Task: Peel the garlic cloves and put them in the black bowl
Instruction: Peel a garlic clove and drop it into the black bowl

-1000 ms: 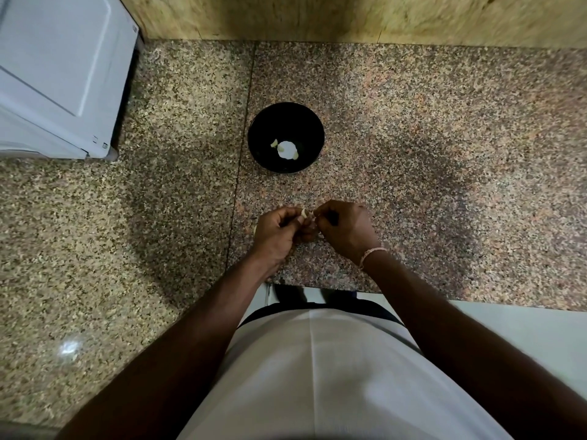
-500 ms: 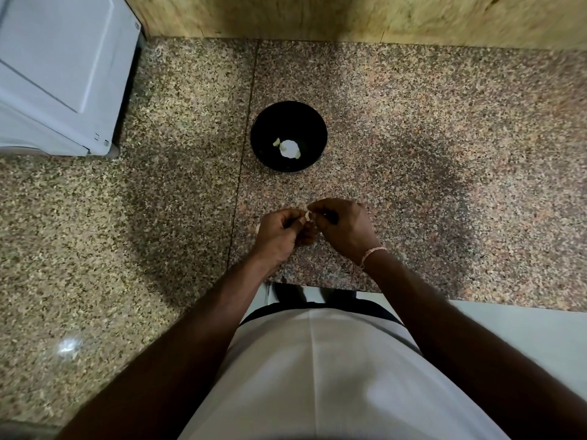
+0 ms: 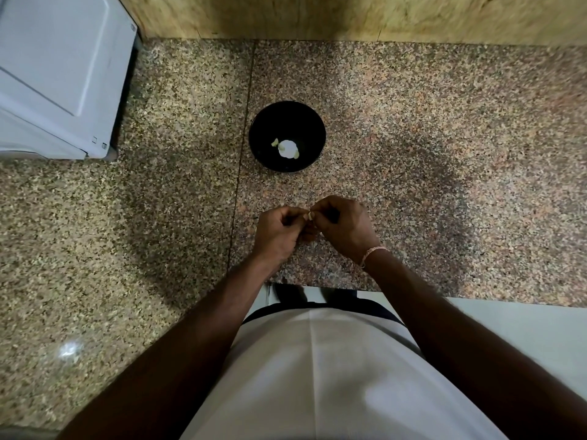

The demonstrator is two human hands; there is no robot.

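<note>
We have both hands together over the speckled granite counter [image 3: 413, 128], just near of the black bowl [image 3: 263, 122]. Our left hand [image 3: 279, 231] and our right hand [image 3: 344, 228] meet at the fingertips, and between them sits a small pale garlic clove [image 3: 309, 215], pinched from both sides. The fingers of each hand are curled in tight around it; only a sliver of the clove shows between them, so we cannot tell how much skin remains on it. Something pale also shows just below the knuckles of our right hand, perhaps a scrap of peel, though the view is too poor to be sure.

The black bowl stands on the counter, far of our hands and apart from them, roughly in the middle of the scene. Inside it lies a white piece of garlic [image 3: 287, 149] with small greenish-yellow bits touching it on its left and right.

A thin pink bracelet [image 3: 373, 253] circles our right wrist. At the far left stands a white appliance [image 3: 57, 74], its corner resting on the counter. Along the far edge runs a tan wooden wall [image 3: 349, 14]. A dark seam [image 3: 239, 160] in the stone runs from far to near, just left of the bowl and our left hand. Nearest to us is our white shirt [image 3: 317, 376].
</note>
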